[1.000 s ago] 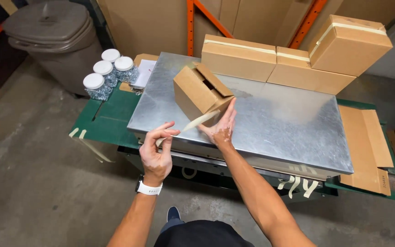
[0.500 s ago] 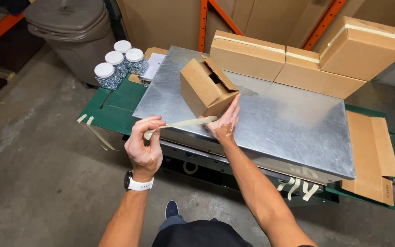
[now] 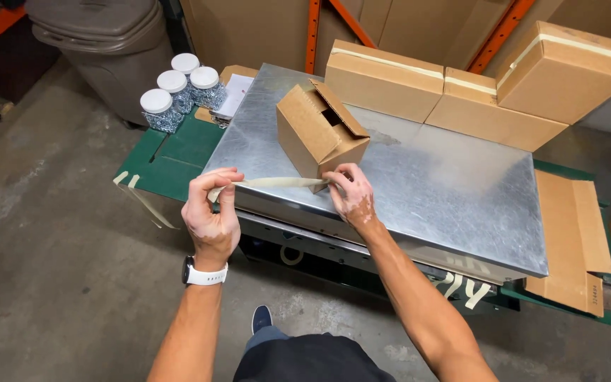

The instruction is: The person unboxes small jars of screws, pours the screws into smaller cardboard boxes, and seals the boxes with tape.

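Behind tape strip [image 3: 274, 182], small box [image 3: 317, 134], jars [image 3: 176, 95]

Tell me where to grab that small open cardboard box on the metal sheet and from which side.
Grip the small box across its two plain side walls, coming from above left. Its open flap juts up on the right, and the tape strip, stretched between the left hand and right hand, crosses the near corner.

Small brown cardboard box [image 3: 317, 134] tilted on metal sheet, tan tape strip [image 3: 270, 182] stretched from its corner
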